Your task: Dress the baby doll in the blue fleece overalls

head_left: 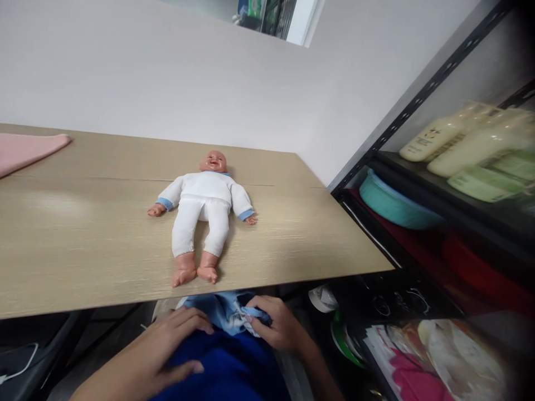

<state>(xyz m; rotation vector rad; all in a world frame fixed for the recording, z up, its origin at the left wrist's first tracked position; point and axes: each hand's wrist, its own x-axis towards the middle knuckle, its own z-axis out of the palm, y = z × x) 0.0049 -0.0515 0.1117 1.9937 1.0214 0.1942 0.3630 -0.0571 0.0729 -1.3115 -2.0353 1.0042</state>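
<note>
The doll [207,186] lay face up on the worktop [292,239], its bare feet near the worktop's front edge, arms spread, legs slightly apart. It wore a white top with blue cuffs and collar, and white trousers. The cloth [219,312], light blue with whitish patches, was bunched up just below the worktop's front edge.

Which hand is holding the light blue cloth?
The right hand, pinching the cloth between thumb and fingers; the left hand is open, thumb spread.

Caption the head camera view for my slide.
A doll in white lies face up on a table; below its edge, the right hand grips light-blue cloth.
</note>
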